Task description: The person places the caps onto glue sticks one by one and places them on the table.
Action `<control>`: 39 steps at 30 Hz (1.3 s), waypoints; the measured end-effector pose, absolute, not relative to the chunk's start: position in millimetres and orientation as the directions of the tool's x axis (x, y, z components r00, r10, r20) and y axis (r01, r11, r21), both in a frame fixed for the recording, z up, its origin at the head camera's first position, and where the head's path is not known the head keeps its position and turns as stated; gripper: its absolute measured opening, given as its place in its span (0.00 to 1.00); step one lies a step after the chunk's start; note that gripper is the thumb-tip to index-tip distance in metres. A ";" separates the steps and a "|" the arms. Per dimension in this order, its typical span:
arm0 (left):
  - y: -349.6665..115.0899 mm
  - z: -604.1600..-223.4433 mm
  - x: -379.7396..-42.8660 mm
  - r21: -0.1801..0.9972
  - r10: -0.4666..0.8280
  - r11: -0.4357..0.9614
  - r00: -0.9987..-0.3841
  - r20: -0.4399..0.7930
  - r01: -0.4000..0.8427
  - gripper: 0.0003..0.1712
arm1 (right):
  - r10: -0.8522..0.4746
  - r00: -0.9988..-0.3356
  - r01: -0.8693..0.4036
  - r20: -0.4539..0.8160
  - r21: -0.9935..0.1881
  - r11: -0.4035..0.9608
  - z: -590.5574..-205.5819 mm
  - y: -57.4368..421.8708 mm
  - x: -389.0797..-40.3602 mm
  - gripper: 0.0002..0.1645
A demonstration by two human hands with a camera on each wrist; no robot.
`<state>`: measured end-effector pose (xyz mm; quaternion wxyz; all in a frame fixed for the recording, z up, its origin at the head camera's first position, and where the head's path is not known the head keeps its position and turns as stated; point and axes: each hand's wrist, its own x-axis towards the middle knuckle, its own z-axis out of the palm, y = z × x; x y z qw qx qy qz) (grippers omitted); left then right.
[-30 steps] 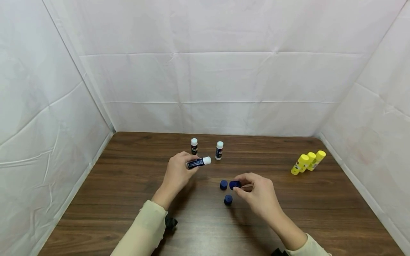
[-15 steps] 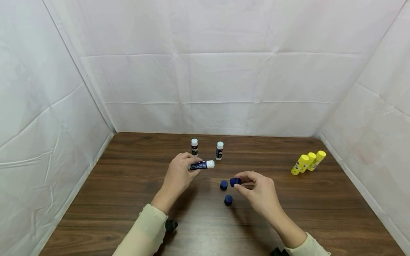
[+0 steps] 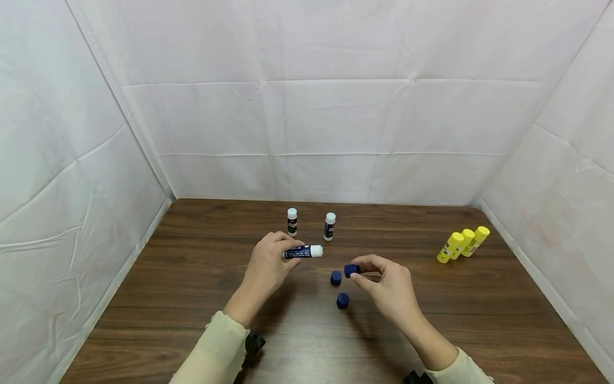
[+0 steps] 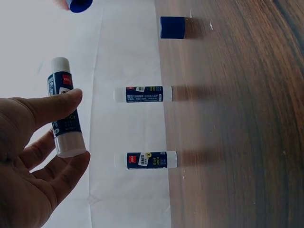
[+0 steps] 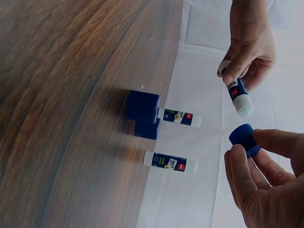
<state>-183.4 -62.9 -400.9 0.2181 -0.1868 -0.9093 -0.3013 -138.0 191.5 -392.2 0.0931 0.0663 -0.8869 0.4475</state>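
- Holding an uncapped glue stick (image 3: pixel 303 252) level above the table (image 3: pixel 192 277), the left hand (image 3: pixel 265 266) curls thumb and fingers round its dark barrel just left of the frame's centre in the head view; the white open end points toward the other hand, which looks like a way of presenting it to the cap.
- The right hand (image 3: pixel 388 285) pinches a blue cap (image 3: pixel 352 270) between thumb and fingertips, right of centre in the head view, its other fingers loosely bent; the cap is lifted off the wood and sits close to the stick's white tip without touching it.
- In the right wrist view the same cap (image 5: pixel 242 137) shows its hollow side turned toward the stick, probably so that it can slide on.
- Two more blue caps (image 3: pixel 336 278) (image 3: pixel 342 301) rest on the table just below and left of the held one, near each other but apart.
- Two other uncapped glue sticks (image 3: pixel 292 222) (image 3: pixel 329 226) stand upright beyond the hands, toward the back of the table, white ends up.
- Three yellow glue sticks (image 3: pixel 462 244) lie side by side and touching at the right edge of the table, well apart from the rest, with their caps on.
- No tray, box or other container is in view.
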 end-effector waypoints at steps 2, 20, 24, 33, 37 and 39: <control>-63.3 -400.0 -182.1 0.465 0.214 0.744 -0.831 0.514 0.479 0.17 | -0.032 -0.975 -0.198 0.220 -0.796 0.572 -392.0 190.7 -138.3 0.12; -69.7 -396.5 -170.4 0.390 0.300 0.713 -0.757 0.581 0.582 0.20 | -0.021 -0.984 -0.168 0.176 -0.889 0.426 -385.8 180.8 -139.5 0.13; -70.1 -395.3 -168.2 0.365 0.322 0.715 -0.743 0.586 0.597 0.20 | -0.019 -0.987 -0.155 0.160 -0.910 0.385 -385.0 177.9 -139.0 0.14; -68.4 -393.0 -164.7 0.330 0.345 0.716 -0.723 0.599 0.615 0.21 | -0.009 -0.991 -0.127 0.131 -0.936 0.329 -385.0 172.7 -138.1 0.14; -67.6 -392.4 -164.2 0.321 0.348 0.710 -0.709 0.614 0.627 0.20 | -0.014 -0.992 -0.124 0.127 -0.941 0.315 -386.1 171.1 -137.9 0.13; -67.1 -392.1 -163.7 0.314 0.351 0.708 -0.702 0.620 0.632 0.20 | -0.020 -0.991 -0.129 0.129 -0.943 0.308 -386.9 170.5 -137.6 0.13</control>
